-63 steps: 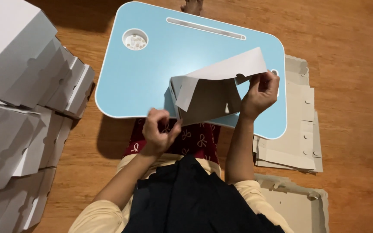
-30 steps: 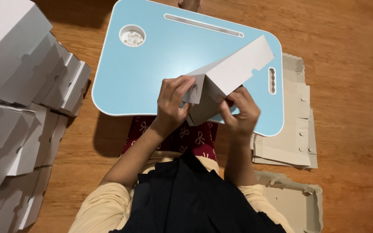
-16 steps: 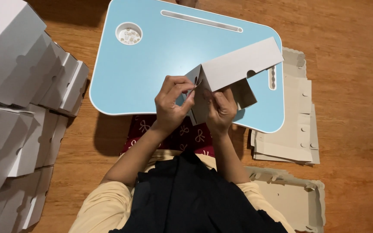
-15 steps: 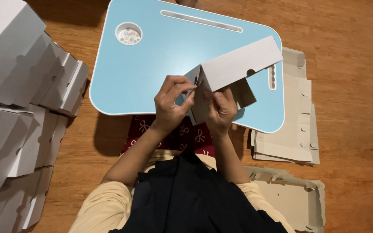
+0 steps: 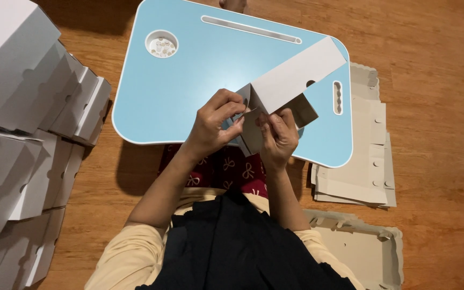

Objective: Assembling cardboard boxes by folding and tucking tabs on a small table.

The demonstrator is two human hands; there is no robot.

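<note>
A partly folded white cardboard box (image 5: 296, 75) is held over the near edge of a light blue lap table (image 5: 189, 80). My left hand (image 5: 216, 121) pinches a corner flap of the box at its left end. My right hand (image 5: 278, 134) grips the same end from the right, fingers curled around the flap. The long white panel of the box slants up and to the right over the table. The grey inner side of another flap shows just behind my right hand.
Folded white boxes (image 5: 22, 107) are stacked in rows at the left on the wooden floor. Flat unfolded cardboard blanks (image 5: 361, 161) lie in a pile at the right, with another blank (image 5: 366, 252) lower right. The table has a round cup recess (image 5: 161, 44).
Both hands have come together at the box's left end. The box has gone from an open, loose sheet to a folded shape, with the long panel swung up to the right.
</note>
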